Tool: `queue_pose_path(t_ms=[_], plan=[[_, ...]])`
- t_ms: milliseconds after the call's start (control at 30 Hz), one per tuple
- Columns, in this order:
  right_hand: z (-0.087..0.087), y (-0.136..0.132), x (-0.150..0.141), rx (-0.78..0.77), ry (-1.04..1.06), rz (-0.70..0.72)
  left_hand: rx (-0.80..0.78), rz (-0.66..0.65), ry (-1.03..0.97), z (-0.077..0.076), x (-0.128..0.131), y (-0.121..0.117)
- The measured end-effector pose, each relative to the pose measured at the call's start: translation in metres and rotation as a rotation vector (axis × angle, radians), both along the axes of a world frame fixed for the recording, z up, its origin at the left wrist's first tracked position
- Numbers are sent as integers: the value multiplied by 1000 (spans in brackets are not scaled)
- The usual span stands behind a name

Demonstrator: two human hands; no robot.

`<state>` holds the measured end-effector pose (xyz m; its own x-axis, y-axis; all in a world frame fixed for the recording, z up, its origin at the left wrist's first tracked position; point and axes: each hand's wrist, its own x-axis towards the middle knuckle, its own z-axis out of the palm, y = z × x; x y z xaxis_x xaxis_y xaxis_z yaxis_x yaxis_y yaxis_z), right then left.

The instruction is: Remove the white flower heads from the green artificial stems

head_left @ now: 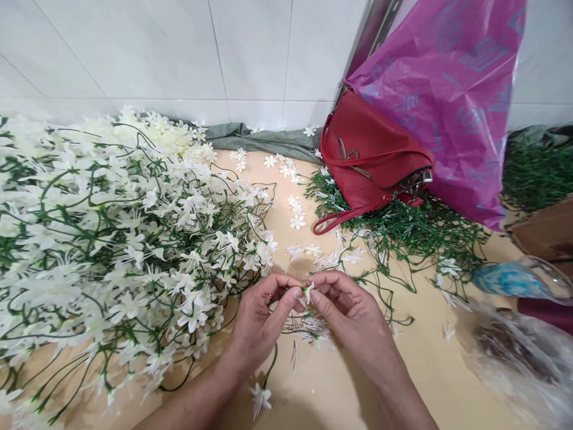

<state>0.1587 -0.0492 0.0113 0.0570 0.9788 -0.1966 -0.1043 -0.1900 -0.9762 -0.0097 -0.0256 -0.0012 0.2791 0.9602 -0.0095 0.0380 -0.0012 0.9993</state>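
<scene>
Both hands, left (268,310) and right (347,304), meet with fingertips pinched on a small white flower (308,292) between them, above the tan table (326,391). Loose white petals (296,212) lie beyond; a large flower heap (129,239) spreads left, and a red handbag (371,152) rests on green stems (430,236) to the right.

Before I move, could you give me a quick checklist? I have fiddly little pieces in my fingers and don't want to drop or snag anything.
1. Small white flower held between the fingertips of the left hand and right hand: ok.
2. Flower fully seated on its stem: cannot tell, fingers hide the join.
3. Loose blossoms in view ahead: ok.
4. Green stems free of weight: not ok, the red handbag rests on them.
5. Clear plastic bag away from the right hand: ok.
</scene>
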Motion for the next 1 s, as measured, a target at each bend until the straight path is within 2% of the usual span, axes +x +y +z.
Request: queue_pose_path(t_ms=[500, 733, 1000], plan=[[0, 0, -2, -2, 24, 50, -2, -18, 46, -2, -1, -1], [5, 1, -5, -18, 34, 12, -13, -6, 57, 0, -1, -1], [-1, 1, -6, -19, 19, 3, -39, -12, 41, 0, -1, -1]])
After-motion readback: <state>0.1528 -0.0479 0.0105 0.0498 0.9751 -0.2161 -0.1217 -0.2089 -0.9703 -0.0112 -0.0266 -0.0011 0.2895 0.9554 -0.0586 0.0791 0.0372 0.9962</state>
